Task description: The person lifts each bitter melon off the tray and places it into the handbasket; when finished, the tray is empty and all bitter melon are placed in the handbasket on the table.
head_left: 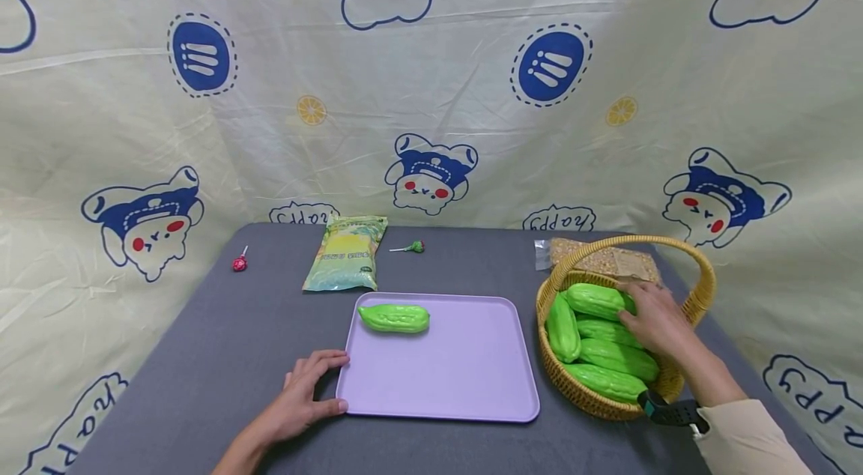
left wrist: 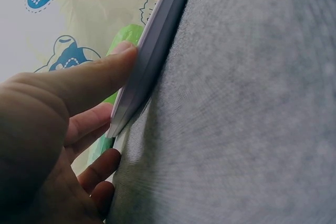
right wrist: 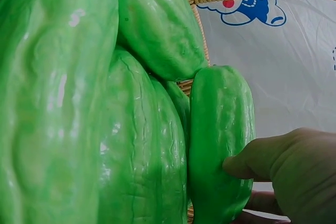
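Observation:
At the far side of the wicker basket (head_left: 573,385), my right hand (head_left: 654,314) grips a green bitter melon (head_left: 596,301). In the right wrist view, the thumb presses the side of that melon (right wrist: 219,135), and the other fingers are partly hidden behind it. Several more bitter melons (head_left: 616,357) fill the basket. My left hand (head_left: 297,400) touches the left edge of a lilac tray (head_left: 445,362), its fingers loosely extended and its thumb against the rim in the left wrist view. One bitter melon (head_left: 394,318) lies on the tray near its upper left corner.
A green and yellow bag (head_left: 347,254) lies behind the tray, beside a green lollipop (head_left: 416,246). A red lollipop (head_left: 240,262) is at the far left. Behind the basket sits a clear pack of tan grains (head_left: 600,259). The basket's tall handle (head_left: 704,273) arches over the melons.

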A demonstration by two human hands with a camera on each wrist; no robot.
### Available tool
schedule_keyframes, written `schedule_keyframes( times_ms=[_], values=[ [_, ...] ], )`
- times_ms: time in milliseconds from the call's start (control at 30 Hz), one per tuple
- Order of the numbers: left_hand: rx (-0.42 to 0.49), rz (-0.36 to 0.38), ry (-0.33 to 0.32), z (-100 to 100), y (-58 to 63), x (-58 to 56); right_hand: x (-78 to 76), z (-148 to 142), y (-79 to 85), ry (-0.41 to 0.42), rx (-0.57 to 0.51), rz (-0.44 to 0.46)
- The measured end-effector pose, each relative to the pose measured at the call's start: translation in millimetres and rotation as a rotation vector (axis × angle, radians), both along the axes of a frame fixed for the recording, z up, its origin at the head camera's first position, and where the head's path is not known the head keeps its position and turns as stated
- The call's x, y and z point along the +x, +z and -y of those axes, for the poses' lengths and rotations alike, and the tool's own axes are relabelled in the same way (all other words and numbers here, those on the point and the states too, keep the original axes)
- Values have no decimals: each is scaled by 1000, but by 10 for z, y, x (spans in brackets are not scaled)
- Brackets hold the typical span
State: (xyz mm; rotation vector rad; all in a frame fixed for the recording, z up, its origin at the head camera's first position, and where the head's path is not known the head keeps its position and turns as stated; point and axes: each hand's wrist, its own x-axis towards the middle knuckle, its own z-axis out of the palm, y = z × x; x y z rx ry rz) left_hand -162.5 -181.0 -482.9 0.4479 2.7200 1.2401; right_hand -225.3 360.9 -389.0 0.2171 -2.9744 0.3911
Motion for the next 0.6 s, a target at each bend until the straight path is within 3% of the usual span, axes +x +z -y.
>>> schedule_keyframes(
  times_ms=[600],
  values=[
    [5,9,7,-4,9,7,-16,17,-31,9,-17,9]
  ],
)
